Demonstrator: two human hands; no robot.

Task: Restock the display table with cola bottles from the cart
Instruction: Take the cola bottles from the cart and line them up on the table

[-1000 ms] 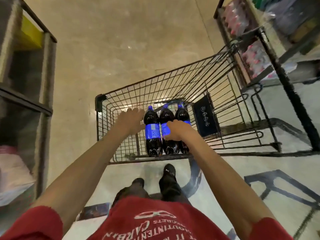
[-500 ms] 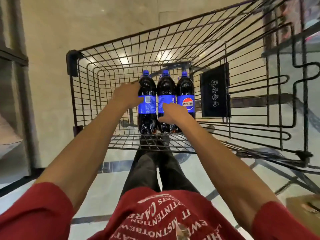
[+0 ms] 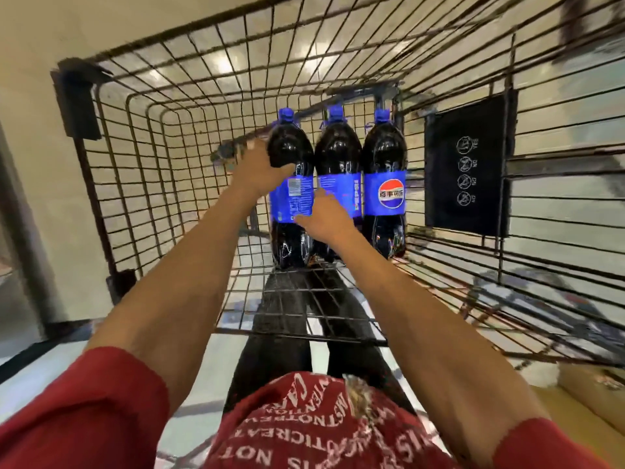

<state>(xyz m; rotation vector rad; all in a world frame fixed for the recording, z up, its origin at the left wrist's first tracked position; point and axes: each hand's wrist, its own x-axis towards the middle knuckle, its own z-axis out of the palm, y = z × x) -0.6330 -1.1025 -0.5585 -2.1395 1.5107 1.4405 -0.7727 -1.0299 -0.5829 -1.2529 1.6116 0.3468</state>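
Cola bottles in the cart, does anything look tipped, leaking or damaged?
Nothing stands out. The three dark blue-capped plastic cola bottles stand upright, side by side, in the black wire cart. No spill shows. The left hand grips the leftmost bottle.

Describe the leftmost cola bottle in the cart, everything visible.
The leftmost cola bottle is clear plastic filled with dark cola, with a blue cap and a blue wrap label showing small print. It stands upright on the wire floor of the cart, close against the middle bottle. The left hand grips its shoulder; the right hand touches its lower label with its fingertips.
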